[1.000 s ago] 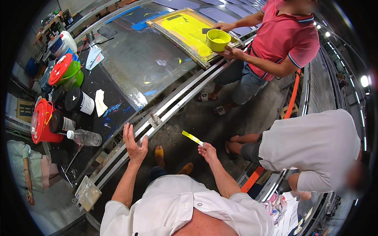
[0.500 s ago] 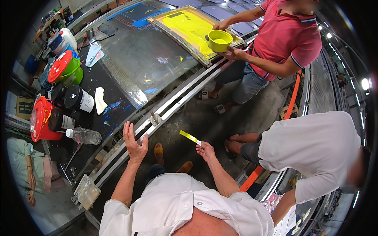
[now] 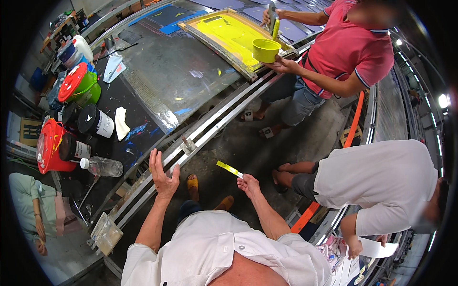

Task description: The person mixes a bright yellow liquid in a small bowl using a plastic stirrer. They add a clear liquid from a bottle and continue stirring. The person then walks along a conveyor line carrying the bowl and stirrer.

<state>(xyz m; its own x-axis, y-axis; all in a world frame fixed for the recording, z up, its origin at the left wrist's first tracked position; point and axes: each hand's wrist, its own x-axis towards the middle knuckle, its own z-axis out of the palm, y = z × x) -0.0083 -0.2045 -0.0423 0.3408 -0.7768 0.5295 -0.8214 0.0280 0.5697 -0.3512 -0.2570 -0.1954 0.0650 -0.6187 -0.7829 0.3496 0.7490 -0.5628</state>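
My right hand [image 3: 248, 185] is closed around the pale end of a narrow flat strip [image 3: 228, 168], whose other part is coated in yellow. It points up and left above the floor. My left hand [image 3: 164, 180] is raised beside the metal rail [image 3: 191, 143], fingers spread, holding nothing. Past the rail, a co-worker in a red shirt supports a yellow tub [image 3: 266, 51] with one hand. The other hand holds a scraper [image 3: 274, 21] smeared with yellow above it. Behind the tub lies a wooden-framed printing screen [image 3: 229, 35] covered with yellow ink.
On the dark table at left stand a clear bottle [image 3: 102, 166], a black jar [image 3: 97, 121], a red-lidded green bucket [image 3: 81, 86] and a red bucket [image 3: 50, 145]. A white cloth [image 3: 121, 123] lies near them. At right, a person in a pale shirt [image 3: 377, 181] bends over papers.
The co-worker's far hand has moved from the tub and now raises the yellow-smeared scraper. The bending person's hands now show with a white sheet. My hands have hardly moved.
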